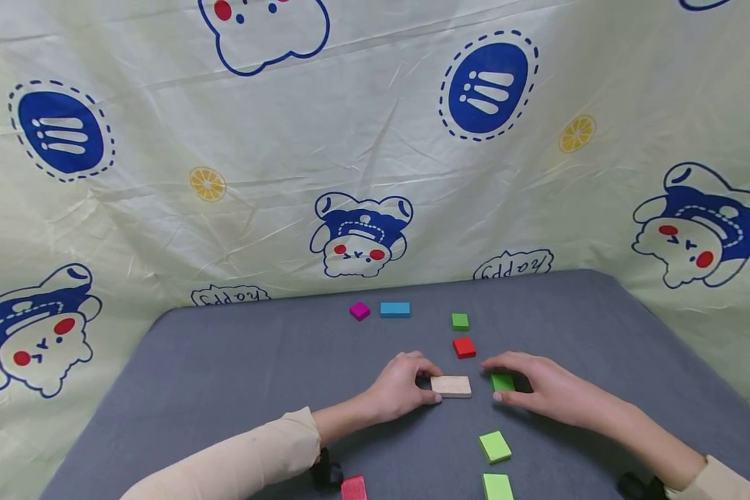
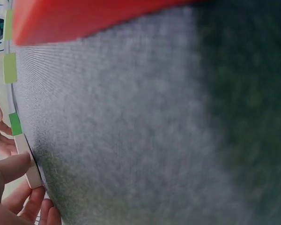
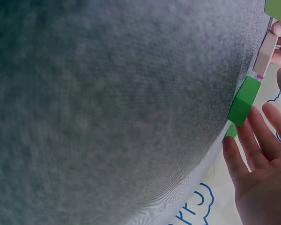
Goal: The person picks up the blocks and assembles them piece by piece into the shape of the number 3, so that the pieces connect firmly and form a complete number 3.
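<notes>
Pinching the left end of a pale wooden block (image 1: pixel 453 387) on the grey bench (image 1: pixel 225 389) is the left hand (image 1: pixel 406 384); the right hand (image 1: pixel 550 385), fingers loose and straightish, half hides a green block (image 1: pixel 502 382), can't tell if they touch. Nearest red block (image 1: pixel 353 489) and lime block (image 1: pixel 498 487) get chopped by the head view's bottom edge.

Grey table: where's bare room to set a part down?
Largest patch: left on the table, bordered by its edge, the magenta block and left hand. Second: far right, between the red block, right hand and right edge. Crowded: between the hands, where the pale block and green block by the right hand leave a narrow gap.
</notes>
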{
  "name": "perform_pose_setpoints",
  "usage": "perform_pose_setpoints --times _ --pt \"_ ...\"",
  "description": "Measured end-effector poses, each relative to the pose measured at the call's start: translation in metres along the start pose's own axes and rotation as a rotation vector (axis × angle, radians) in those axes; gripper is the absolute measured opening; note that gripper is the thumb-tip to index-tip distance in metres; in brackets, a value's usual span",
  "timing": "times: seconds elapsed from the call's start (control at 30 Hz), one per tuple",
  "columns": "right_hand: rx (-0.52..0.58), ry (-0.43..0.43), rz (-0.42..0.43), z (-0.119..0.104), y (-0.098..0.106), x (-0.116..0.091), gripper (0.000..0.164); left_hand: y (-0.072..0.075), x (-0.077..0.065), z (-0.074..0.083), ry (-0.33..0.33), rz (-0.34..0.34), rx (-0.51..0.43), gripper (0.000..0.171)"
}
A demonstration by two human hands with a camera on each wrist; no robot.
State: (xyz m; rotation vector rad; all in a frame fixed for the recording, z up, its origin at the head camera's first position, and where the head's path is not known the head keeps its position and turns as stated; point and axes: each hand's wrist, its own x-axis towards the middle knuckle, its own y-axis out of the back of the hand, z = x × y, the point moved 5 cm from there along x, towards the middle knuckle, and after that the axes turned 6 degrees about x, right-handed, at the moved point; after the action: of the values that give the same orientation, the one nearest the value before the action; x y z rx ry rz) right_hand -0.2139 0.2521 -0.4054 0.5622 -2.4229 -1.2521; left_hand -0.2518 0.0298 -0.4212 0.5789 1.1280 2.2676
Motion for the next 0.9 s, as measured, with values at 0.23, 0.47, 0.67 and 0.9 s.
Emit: perform_pose_setpoints --times 0.23,0.47,0.67,0.9 --pt "-0.005 0.007 0.018 -0.001 0.001 -0.003 0.045 0.002 -0.004 -0.004 0.038 -0.005 -0.079 0.026" --pt "-0.023 0.034 0.035 -0.003 0.0 -0.003 0.045 0.014 -0.014 -0.012 0.076 0.019 -0.152 0.026" --pt "-0.037 0.059 0.057 -0.003 0.0 -0.002 0.043 0.024 -0.024 -0.023 0.076 0.014 -0.183 0.025" --pt "-0.035 0.017 0.03 0.0 0.0 -0.001 0.045 0.035 -0.038 -0.037 0.07 0.037 -0.197 0.024"
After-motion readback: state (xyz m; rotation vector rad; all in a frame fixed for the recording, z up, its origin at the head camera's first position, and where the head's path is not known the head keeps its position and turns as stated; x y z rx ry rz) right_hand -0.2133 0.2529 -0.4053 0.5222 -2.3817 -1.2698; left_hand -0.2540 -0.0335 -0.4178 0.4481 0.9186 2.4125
